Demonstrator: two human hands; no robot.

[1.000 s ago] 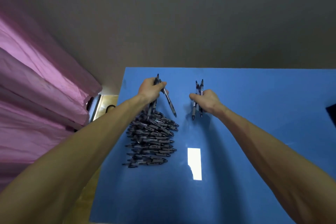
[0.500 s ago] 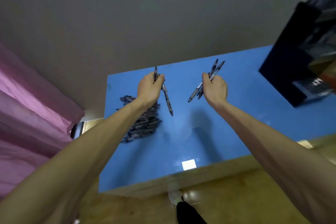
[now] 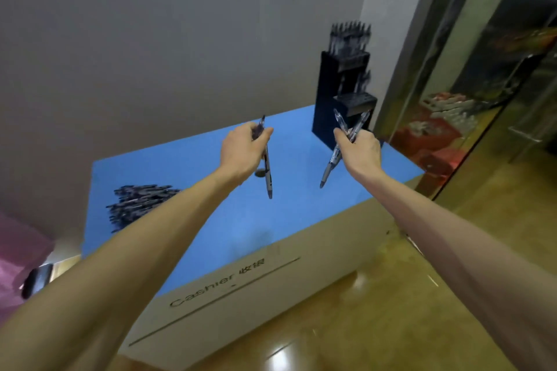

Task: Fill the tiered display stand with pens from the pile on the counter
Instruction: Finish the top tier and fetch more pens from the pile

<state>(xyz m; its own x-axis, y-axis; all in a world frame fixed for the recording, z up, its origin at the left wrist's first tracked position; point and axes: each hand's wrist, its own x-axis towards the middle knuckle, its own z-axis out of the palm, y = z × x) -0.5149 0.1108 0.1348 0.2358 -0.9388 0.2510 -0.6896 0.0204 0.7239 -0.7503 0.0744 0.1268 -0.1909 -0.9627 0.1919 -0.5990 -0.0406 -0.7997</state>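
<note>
We judge the pens light, stiff and slick, best pinched mid-barrel: our left hand (image 3: 241, 150) grips one pen (image 3: 267, 173), our right hand (image 3: 360, 149) several pens (image 3: 333, 156), the tiered display stand (image 3: 343, 90) at one o'clock on the table (image 3: 187, 208).

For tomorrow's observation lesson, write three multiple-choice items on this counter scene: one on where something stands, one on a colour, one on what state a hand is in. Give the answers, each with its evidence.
1. Where does the display stand stand on the counter?
A. at its far right corner
B. on the pen pile
C. at its near left edge

2. What colour is the counter top?
A. red
B. blue
C. white

3. What is the right hand doing?
A. resting flat on the counter
B. hanging with nothing in it
C. gripping pens

Answers: 1 A, the black stand rises at the far right corner, well away from the pen pile at the left. 2 B, the whole top is blue. 3 C, its fingers curl round pens, as the left hand grips its own.
</note>
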